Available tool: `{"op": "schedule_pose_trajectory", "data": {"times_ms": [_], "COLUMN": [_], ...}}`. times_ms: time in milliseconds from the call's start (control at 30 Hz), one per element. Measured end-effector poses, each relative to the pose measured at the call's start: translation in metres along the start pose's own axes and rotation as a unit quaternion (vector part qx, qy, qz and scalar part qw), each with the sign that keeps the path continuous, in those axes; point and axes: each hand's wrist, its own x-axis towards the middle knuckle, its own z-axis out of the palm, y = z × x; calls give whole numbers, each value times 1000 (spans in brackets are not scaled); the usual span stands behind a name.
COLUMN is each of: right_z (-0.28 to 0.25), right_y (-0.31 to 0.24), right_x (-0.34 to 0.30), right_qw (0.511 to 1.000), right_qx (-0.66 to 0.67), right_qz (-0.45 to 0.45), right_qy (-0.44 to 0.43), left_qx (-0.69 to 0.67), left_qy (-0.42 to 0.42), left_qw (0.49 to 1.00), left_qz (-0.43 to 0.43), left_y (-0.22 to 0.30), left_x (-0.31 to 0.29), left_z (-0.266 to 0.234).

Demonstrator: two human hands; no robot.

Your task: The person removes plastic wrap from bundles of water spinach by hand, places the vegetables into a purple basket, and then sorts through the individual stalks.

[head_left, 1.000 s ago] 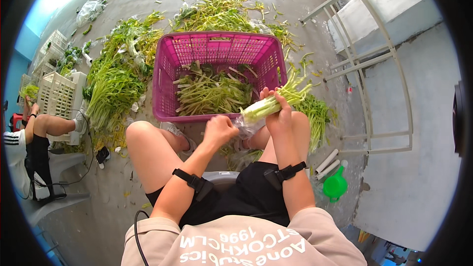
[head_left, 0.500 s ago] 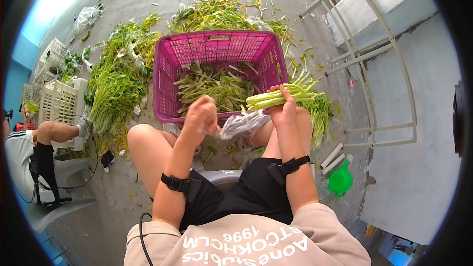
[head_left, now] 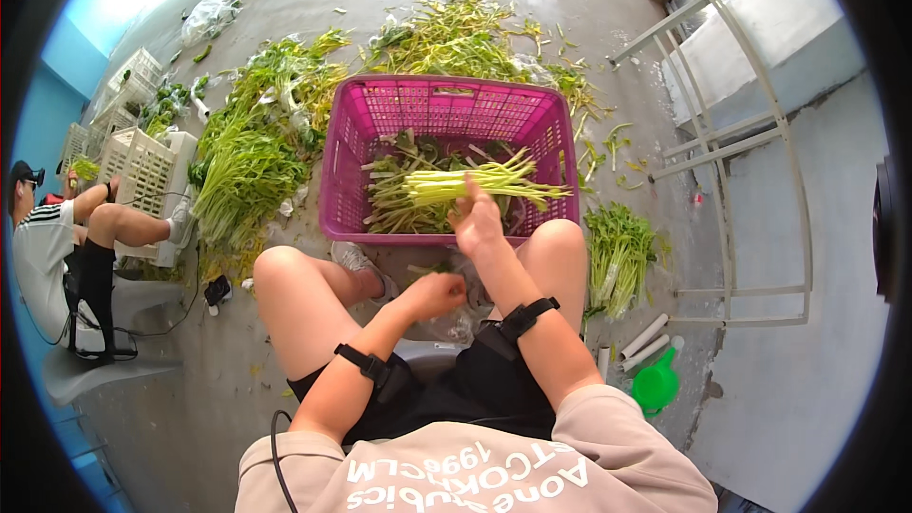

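My right hand [head_left: 478, 220] is wrapped round a bundle of pale green vegetable stalks [head_left: 475, 180], held level over the near side of a magenta plastic crate [head_left: 334, 218]. Inside the crate lie more leafy stalks [head_left: 399, 214], partly hidden by the bundle. Between my knees, my left hand [head_left: 435, 295] is closed, with its fingertips turned away from view. Crumpled clear plastic [head_left: 451, 325] shows just below that hand; whether the fingers grip it is hidden.
Heaps of leafy greens [head_left: 249, 171] lie left of and behind the crate, and a smaller pile [head_left: 619, 261] is at its right. A green plastic scoop [head_left: 655, 386], white tubes [head_left: 646, 340] and a metal frame [head_left: 727, 152] stand right. Another person [head_left: 57, 256] sits left beside cream crates [head_left: 142, 166].
My right hand has brought the stalks leftward, from the crate's right corner to over the crate. My left hand has lowered between my knees, and the clear plastic has gone down with it.
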Motion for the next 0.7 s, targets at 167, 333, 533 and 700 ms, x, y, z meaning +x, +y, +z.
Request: {"op": "schedule_pose_trajectory", "data": {"times_ms": [167, 333, 533, 700], "right_z": [-27, -51, -124, -258], "right_y": [8, -64, -161, -200], "right_x": [-32, -53, -106, -88], "right_qw": [995, 990, 974, 916], "right_qx": [-74, -43, 7, -217], "right_qz": [48, -87, -218, -327], "right_qy": [-41, -103, -58, 85], "left_qx": [-9, -56, 117, 20], "left_qy": [76, 95, -108, -199], "left_qw": [996, 993, 987, 980], "left_qz": [-45, -36, -10, 8], "left_y": [-6, -27, -100, -70], "left_x": [17, 41, 42, 48], "left_z": [-4, 27, 90, 77]}}
